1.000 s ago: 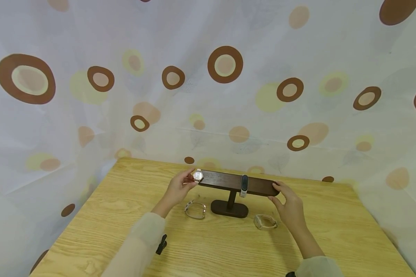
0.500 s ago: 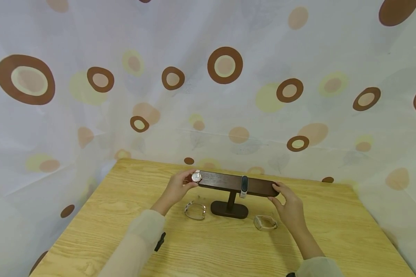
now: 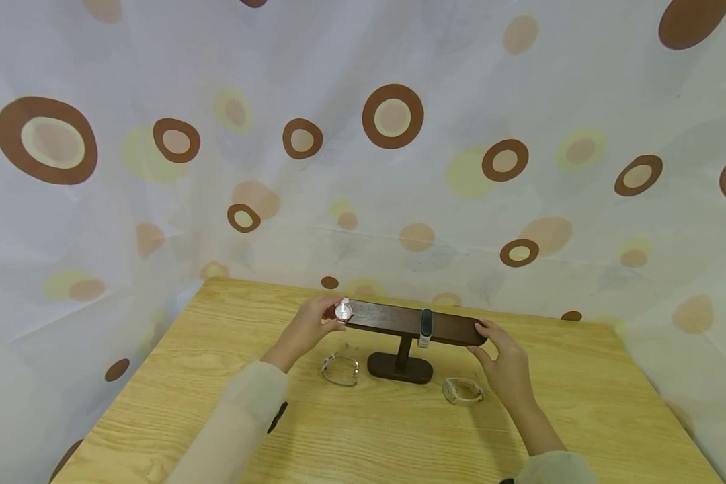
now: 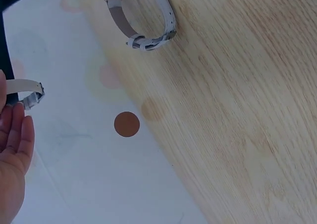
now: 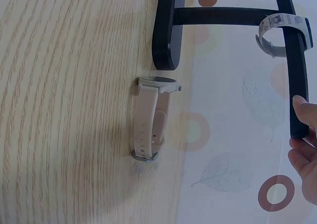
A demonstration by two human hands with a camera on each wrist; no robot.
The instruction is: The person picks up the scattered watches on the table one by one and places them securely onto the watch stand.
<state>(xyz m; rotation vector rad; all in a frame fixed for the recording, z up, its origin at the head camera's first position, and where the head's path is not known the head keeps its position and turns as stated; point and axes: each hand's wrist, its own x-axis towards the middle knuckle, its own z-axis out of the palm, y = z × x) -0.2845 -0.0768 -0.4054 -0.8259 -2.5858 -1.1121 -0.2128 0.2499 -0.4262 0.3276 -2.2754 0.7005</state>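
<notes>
A dark wooden T-shaped watch stand (image 3: 399, 367) stands mid-table. My left hand (image 3: 329, 317) pinches a round-faced watch (image 3: 343, 311) against the left end of its bar; the watch's pale strap (image 4: 27, 92) shows beside my fingers (image 4: 14, 149) in the left wrist view. My right hand (image 3: 481, 336) grips the bar's right end (image 5: 296, 85), thumb on top and fingers below. A black-faced band watch (image 3: 426, 324) hangs on the bar, its strap (image 5: 277, 28) looped round it.
Two more watches lie on the wooden table (image 3: 581, 403): a silver one (image 3: 341, 368) left of the stand's base and a beige one (image 3: 462, 389) right of it. A dotted curtain (image 3: 393, 114) hangs close behind and to both sides.
</notes>
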